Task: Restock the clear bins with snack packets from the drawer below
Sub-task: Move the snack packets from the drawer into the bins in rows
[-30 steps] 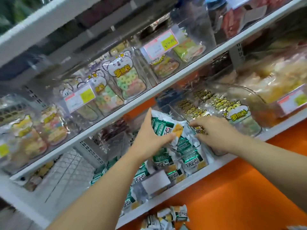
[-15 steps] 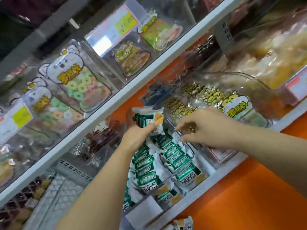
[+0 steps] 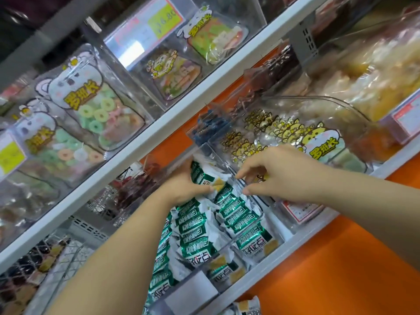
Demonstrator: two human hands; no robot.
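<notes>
The left hand [image 3: 181,185] grips a green-and-white foil snack packet [image 3: 204,178] at the rear of the clear plastic bin [image 3: 258,206], long axis slanting toward the bin's right wall, its fingers hidden behind it, while the right hand [image 3: 279,173] hovers with thumb and forefinger parted, holding nothing.

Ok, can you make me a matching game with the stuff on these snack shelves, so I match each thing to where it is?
Things:
1. ring candy bag
2. green packets
3. orange panel
4. left hand

Places:
A. gripping a packet at the back of the bin
B. below the lower shelf, on the right
C. on the upper shelf, on the left
D. stacked in the clear bin

Pairs: 1-C, 2-D, 3-B, 4-A
</notes>
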